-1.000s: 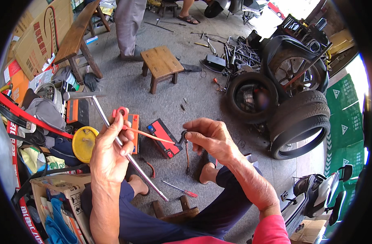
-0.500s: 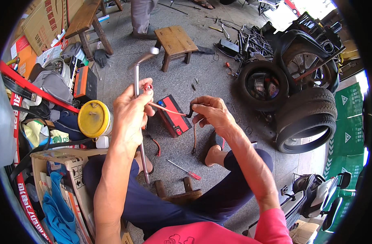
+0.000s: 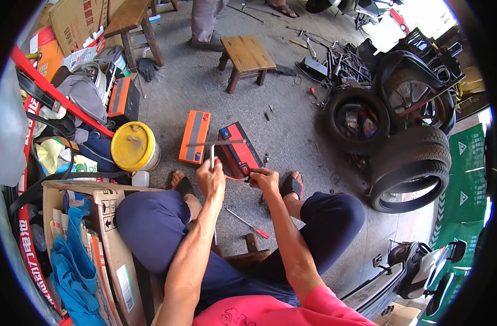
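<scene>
Clutching a T-shaped metal tool (image 3: 212, 155) in the left grip (image 3: 211, 176), pinching a reddish cable (image 3: 236, 179) with the right grip (image 3: 264, 178), red-and-black battery (image 3: 241, 151) just beyond.

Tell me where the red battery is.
In the head view, the red battery sits near the centre, just right of an orange battery and beyond the left hand and right hand.

Flr (image 3: 169, 92): orange batt (image 3: 195, 133), red batt (image 3: 242, 152), scrdrvr (image 3: 258, 231), stool (image 3: 248, 53).

Wooden stool (image 3: 248, 53); yellow bucket (image 3: 133, 145); tyres (image 3: 410, 154) (heaped at right).
</scene>
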`<state>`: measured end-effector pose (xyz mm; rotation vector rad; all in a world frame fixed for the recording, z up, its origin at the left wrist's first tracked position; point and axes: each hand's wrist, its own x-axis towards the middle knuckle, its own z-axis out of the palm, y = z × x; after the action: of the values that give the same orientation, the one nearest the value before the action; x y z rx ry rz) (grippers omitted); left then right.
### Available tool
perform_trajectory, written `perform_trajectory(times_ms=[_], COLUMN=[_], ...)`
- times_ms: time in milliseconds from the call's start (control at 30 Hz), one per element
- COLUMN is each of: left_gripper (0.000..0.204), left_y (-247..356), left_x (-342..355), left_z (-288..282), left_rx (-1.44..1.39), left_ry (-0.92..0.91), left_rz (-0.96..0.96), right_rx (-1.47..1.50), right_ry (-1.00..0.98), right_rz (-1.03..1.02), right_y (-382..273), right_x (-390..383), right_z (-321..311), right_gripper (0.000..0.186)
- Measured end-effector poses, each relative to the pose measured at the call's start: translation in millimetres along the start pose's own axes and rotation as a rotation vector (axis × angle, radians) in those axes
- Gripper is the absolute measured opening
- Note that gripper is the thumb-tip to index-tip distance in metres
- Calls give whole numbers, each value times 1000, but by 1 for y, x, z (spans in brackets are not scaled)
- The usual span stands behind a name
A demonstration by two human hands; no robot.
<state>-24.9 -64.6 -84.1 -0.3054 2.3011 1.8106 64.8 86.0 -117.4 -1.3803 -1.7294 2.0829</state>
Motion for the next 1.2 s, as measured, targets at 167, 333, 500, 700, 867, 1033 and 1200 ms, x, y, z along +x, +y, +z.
perform_trajectory(times_ms=[167, 333, 500, 700, 867, 1033, 1200], left_gripper=[14, 10, 12, 15, 18, 20, 16], left_y=[-10, -18, -12, -18, -20, -20, -31], left_x=[-16, -6, -7, -2, -3, -4, -2], left_z=[-2, 0, 3, 1, 1, 0, 2], left_rx=[-117, -141, -195, -134, -88, -49, -101], left_ry=[124, 181, 208, 299, 305, 278, 336], left_rz=[-131, 76, 57, -27, -21, -32, -52], right_rx=[-349, -447, -483, -637, -656, -742, -911], right_ry=[63, 109, 139, 159, 193, 218, 245], right_rz=[-126, -124, -178, -258, -91, -129, -315], right_y=[-14, -21, -20, -20, -31, -40, -45], right_x=[-8, -13, -5, 0, -3, -8, -20], right_z=[1, 9, 12, 19, 22, 25, 34], right_gripper=[18, 19, 20, 20, 23, 23, 18])
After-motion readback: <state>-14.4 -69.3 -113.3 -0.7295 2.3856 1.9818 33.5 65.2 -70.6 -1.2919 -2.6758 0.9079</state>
